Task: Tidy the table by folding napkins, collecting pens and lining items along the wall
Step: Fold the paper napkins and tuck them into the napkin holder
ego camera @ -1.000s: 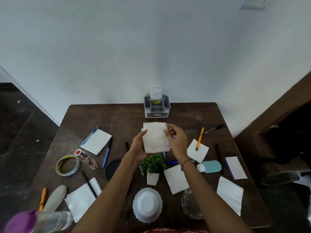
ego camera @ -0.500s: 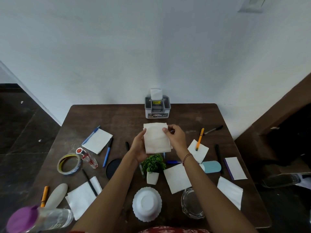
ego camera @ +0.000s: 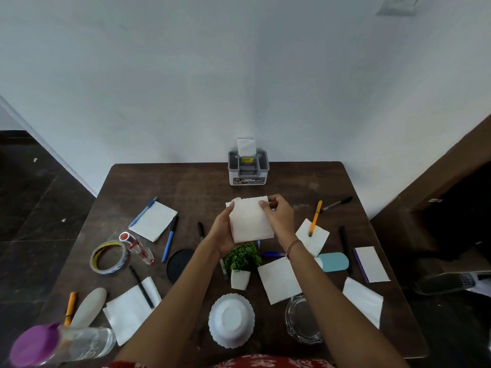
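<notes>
A white napkin (ego camera: 249,220) is held above the middle of the brown table (ego camera: 186,187). My left hand (ego camera: 221,232) grips its left edge and my right hand (ego camera: 279,215) pinches its top right corner. Other white napkins lie flat: one at the left (ego camera: 154,221), one at the front left (ego camera: 130,312), one in the middle (ego camera: 279,280), two at the right (ego camera: 313,236) (ego camera: 364,301). Pens are scattered around, among them a blue pen (ego camera: 170,239), an orange pen (ego camera: 315,217) and a black pen (ego camera: 345,245). A grey holder (ego camera: 248,168) with a napkin in it stands at the wall.
A small potted plant (ego camera: 241,264), an upturned white bowl (ego camera: 231,320) and a glass dish (ego camera: 303,322) stand near the front edge. A tape roll (ego camera: 107,257), a small bottle (ego camera: 138,248), a black coaster (ego camera: 180,262), a purple-capped jar (ego camera: 58,343) and a teal bottle (ego camera: 332,262) lie around.
The napkin stays between both hands over the table's middle. My right hand's fingers have shifted along its top edge toward the right corner.
</notes>
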Demonstrator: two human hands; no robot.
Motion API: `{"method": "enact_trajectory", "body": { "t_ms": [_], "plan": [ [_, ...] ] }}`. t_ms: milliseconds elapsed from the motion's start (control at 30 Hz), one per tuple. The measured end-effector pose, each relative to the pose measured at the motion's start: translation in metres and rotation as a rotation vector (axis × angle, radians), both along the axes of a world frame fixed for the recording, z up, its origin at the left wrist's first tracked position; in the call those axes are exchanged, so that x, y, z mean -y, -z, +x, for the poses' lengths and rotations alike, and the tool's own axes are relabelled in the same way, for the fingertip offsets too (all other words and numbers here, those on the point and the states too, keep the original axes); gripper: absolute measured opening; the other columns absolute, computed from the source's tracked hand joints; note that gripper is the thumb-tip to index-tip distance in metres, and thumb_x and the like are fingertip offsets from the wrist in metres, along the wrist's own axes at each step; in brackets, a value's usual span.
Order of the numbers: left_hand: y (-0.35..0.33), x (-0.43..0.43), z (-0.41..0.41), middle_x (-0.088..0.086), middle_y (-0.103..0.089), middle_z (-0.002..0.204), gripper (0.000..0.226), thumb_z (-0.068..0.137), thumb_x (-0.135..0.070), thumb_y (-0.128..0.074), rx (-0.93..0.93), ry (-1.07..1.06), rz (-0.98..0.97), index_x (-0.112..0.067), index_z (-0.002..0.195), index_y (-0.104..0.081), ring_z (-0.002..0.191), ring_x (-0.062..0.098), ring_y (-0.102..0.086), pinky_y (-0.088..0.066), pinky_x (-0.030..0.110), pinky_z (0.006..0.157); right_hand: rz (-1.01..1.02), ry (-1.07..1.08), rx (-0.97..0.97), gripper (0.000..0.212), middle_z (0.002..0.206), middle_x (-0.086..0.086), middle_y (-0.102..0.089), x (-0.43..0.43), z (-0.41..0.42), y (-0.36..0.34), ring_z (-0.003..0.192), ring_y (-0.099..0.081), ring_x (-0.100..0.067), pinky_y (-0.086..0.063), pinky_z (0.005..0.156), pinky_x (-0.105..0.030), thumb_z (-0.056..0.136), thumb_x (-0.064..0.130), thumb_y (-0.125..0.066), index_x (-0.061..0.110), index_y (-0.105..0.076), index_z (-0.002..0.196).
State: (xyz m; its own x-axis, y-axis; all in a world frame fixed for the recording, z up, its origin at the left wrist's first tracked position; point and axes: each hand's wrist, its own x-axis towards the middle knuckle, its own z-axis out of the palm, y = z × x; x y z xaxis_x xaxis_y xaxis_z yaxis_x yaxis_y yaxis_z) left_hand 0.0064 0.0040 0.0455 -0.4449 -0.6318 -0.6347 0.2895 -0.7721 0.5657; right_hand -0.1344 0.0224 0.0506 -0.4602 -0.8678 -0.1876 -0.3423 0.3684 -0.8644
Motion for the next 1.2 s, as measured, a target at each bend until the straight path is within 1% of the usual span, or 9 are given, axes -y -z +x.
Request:
{"method": "enact_trajectory", "body": {
  "t_ms": [167,267,400,567,700,800,933,1067,1200],
  "plan": [
    [-0.001,0.0,-0.001,0.011,-0.067,0.11,0.058,0.095,-0.06,-0.023,-0.045,0.0,-0.005,-0.021,0.119,-0.059,0.097,0.029,-0.063,-0.051,0.043,0.076,0.034,0.001,0.133,0.047,0.127,-0.006,-0.054,-0.003,0.0,-0.002,0.108,-0.051,-0.017,-0.041,0.088,-0.028,0.091,0.044,-0.053,0.012,-0.048,0.126],
    [-0.001,0.001,0.0,0.01,-0.068,0.109,0.058,0.095,-0.061,-0.024,-0.046,-0.007,0.01,-0.021,0.117,-0.06,0.098,0.029,-0.064,-0.051,0.043,0.075,0.185,-0.01,0.413,0.049,0.121,-0.005,-0.059,-0.008,-0.009,-0.005,0.096,-0.054,-0.015,-0.042,0.085,-0.029,0.092,0.049,-0.048,0.01,-0.054,0.121],
    [-0.002,0.004,0.001,0.01,-0.069,0.1,0.058,0.095,-0.061,-0.022,0.059,0.053,0.003,-0.021,0.104,-0.062,0.092,0.027,-0.064,-0.051,0.04,0.073,0.279,-0.069,0.676,0.041,0.103,-0.005,-0.066,-0.015,-0.023,-0.002,0.086,-0.061,-0.014,-0.049,0.079,-0.029,0.089,0.022,-0.062,-0.003,-0.056,0.121],
    [-0.005,0.006,-0.004,0.009,-0.062,0.105,0.051,0.096,-0.059,-0.026,0.217,0.13,-0.036,-0.02,0.113,-0.055,0.09,0.025,-0.063,-0.053,0.037,0.066,0.22,-0.115,0.526,0.037,0.102,-0.004,-0.064,-0.016,-0.017,0.005,0.087,-0.061,-0.015,-0.051,0.081,-0.032,0.086,0.013,-0.065,0.004,-0.057,0.121],
    [-0.001,0.01,0.001,0.013,-0.054,0.12,0.019,0.095,-0.024,-0.055,0.3,0.163,-0.128,-0.014,0.111,-0.052,0.096,0.025,-0.06,-0.058,0.036,0.061,0.175,-0.027,0.529,0.038,0.102,0.0,-0.063,-0.014,-0.019,0.011,0.091,-0.06,-0.015,-0.05,0.081,-0.032,0.088,0.014,-0.063,0.008,-0.055,0.125],
    [0.0,0.012,0.006,0.009,-0.058,0.099,0.01,0.091,-0.003,-0.057,0.308,0.129,-0.239,-0.01,0.098,-0.054,0.08,0.019,-0.06,-0.056,0.028,0.049,0.151,-0.022,0.538,0.039,0.112,-0.003,-0.063,-0.015,-0.022,0.014,0.095,-0.059,-0.015,-0.049,0.073,-0.024,0.088,0.012,-0.062,0.009,-0.055,0.126],
    [-0.001,0.013,0.004,0.006,-0.057,0.084,0.014,0.091,0.001,-0.055,0.323,0.044,-0.272,-0.011,0.084,-0.056,0.072,0.016,-0.056,-0.053,0.022,0.045,0.105,0.017,0.628,0.035,0.111,-0.006,-0.065,-0.015,-0.018,0.012,0.088,-0.059,-0.014,-0.047,0.058,-0.017,0.087,0.005,-0.062,0.01,-0.058,0.121],
    [0.001,0.011,0.002,0.008,-0.061,0.083,0.026,0.094,0.003,-0.047,0.318,-0.004,-0.243,-0.009,0.077,-0.061,0.064,0.015,-0.06,-0.053,0.019,0.046,0.084,0.027,0.615,0.031,0.106,-0.008,-0.063,-0.015,-0.015,0.008,0.066,-0.049,-0.012,-0.036,0.04,-0.014,0.089,-0.009,-0.045,0.01,-0.069,0.093],
    [0.001,0.012,0.005,0.012,-0.063,0.096,0.022,0.092,-0.008,-0.046,0.256,-0.058,-0.127,-0.006,0.083,-0.067,0.08,0.024,-0.061,-0.055,0.024,0.05,0.071,-0.008,0.459,0.046,0.109,-0.008,-0.06,-0.015,-0.012,0.009,0.086,-0.054,-0.021,-0.044,0.051,-0.015,0.085,-0.015,-0.037,0.017,-0.068,0.071]
  ]
}}
